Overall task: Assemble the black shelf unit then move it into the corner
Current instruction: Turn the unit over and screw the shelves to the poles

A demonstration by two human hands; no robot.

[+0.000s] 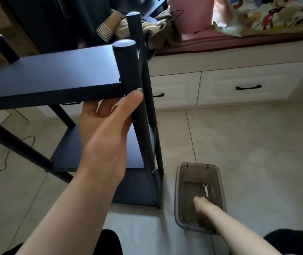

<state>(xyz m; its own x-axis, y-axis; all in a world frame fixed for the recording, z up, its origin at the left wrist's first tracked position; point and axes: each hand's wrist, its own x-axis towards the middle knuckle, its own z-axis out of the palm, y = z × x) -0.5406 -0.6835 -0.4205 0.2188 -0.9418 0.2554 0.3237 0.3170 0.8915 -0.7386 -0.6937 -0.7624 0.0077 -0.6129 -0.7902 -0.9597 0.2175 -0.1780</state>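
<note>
Black shelf unit (51,74) post in left hand's (106,129) curled grip; right hand (201,205) in grey bin (181,181), grip unclear, no legible writing

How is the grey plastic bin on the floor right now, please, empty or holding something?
Holding something: the grey bin has a small silver wrench lying on its bottom, and the right hand reaches inside.

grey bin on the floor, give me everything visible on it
The bin is a translucent grey, plastic-looking rectangular tub, upright and lidless on the tiled floor, just right of the shelf unit's base, apart from it. A small silver wrench lies inside on a dark bottom. The right hand reaches into it; its grip is hidden.
</note>
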